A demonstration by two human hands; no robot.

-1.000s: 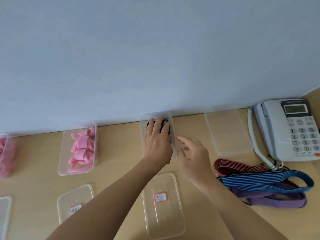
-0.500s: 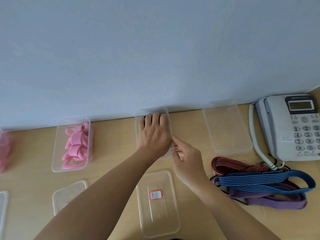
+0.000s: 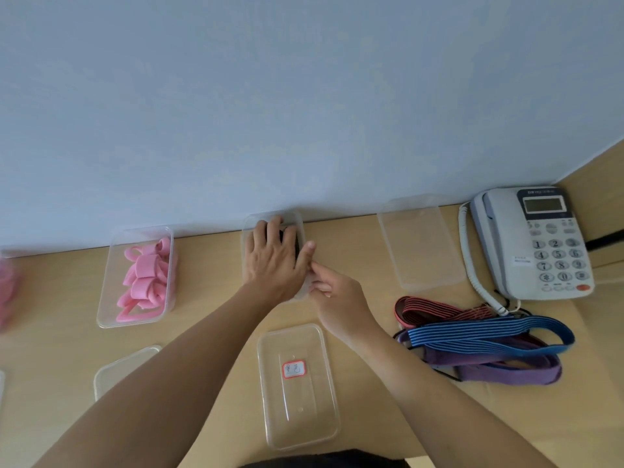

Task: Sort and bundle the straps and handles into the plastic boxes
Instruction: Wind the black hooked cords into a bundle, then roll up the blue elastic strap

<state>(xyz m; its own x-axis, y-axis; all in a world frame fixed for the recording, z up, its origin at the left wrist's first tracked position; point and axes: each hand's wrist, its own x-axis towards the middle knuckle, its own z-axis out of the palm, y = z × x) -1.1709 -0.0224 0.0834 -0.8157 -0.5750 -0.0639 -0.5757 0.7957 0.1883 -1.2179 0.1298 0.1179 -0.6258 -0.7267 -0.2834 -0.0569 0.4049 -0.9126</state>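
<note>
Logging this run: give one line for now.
left hand: on dark items in box | right hand: at box rim | straps: beside phone

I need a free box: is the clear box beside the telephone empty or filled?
Empty. Through the clear box only the table shows; nothing lies inside.

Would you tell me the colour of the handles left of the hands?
The handles are pink, clearest in the head view.
</note>
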